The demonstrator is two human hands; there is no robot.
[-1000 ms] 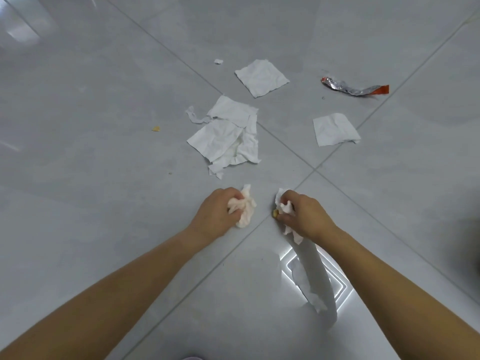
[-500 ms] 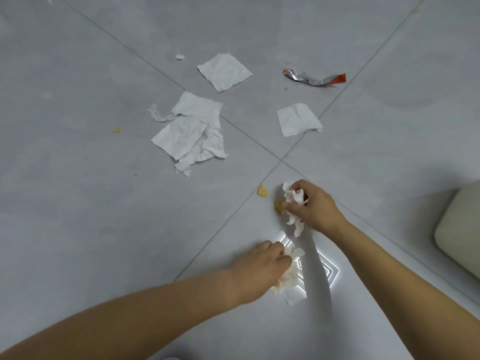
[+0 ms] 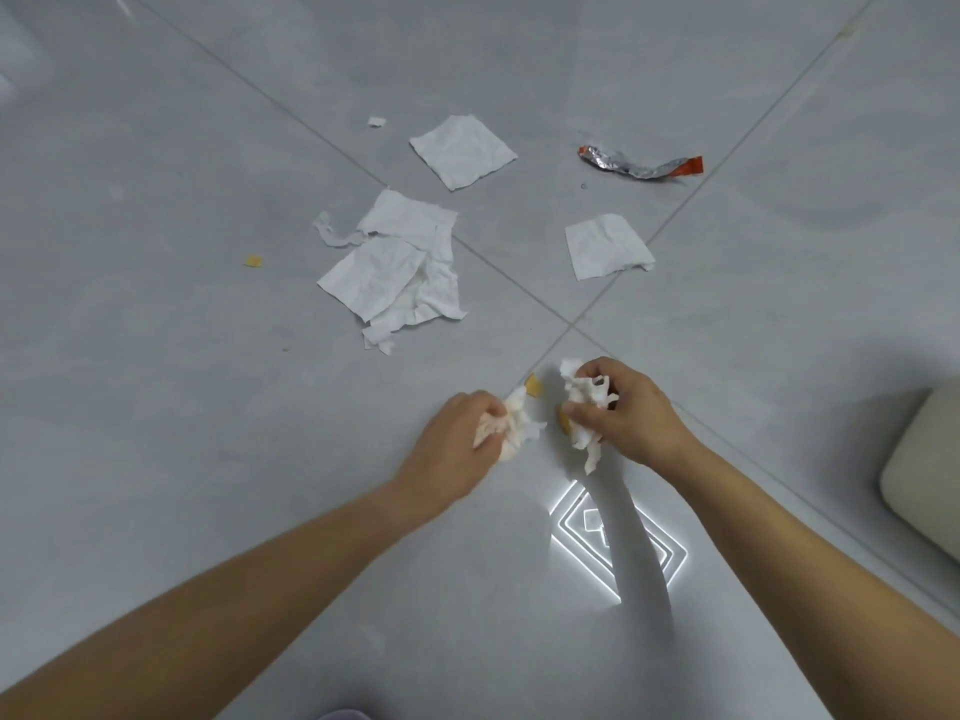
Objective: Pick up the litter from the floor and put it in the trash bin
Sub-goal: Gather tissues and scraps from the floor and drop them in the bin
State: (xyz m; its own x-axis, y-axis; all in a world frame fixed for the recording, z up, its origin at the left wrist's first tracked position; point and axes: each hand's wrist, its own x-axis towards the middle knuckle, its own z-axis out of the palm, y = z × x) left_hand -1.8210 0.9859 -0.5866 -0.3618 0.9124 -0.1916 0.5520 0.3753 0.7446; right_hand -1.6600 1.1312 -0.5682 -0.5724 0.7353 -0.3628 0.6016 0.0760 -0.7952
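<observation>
At the right edge I am seeing a pale, rounded-cornered object [image 3: 924, 470] poking into view; it may be the bin, but only its side is showing and I cannot tell what, if anything, is lying in it.

The floor [image 3: 156, 407] is showing as large glossy grey tiles whose grout lines are crossing just beyond my hands, and a bright square ceiling-light reflection [image 3: 582, 527] is glaring off the tile under my right forearm.

Litter is lying scattered past that crossing: a heap of torn white tissues [image 3: 400, 267] to the left, a flat tissue square [image 3: 462, 150] further out with a tiny white scrap [image 3: 376, 122] beside it, another folded tissue [image 3: 605, 246] to the right, and a twisted silver-and-red foil wrapper [image 3: 641, 166] furthest right. A small yellow crumb [image 3: 253, 260] is sitting alone, well off to the left.

My left hand [image 3: 457, 439] is closing around a crumpled tissue wad [image 3: 511, 426], low over the tile. My right hand [image 3: 623, 413] is clutching a second shredded tissue [image 3: 584, 407], strands dangling below the fingers, with a yellow bit [image 3: 563, 423] pinched at its edge. Another yellow chip [image 3: 533, 385] is lying on the floor between the two hands, just beside the left hand's wad.
</observation>
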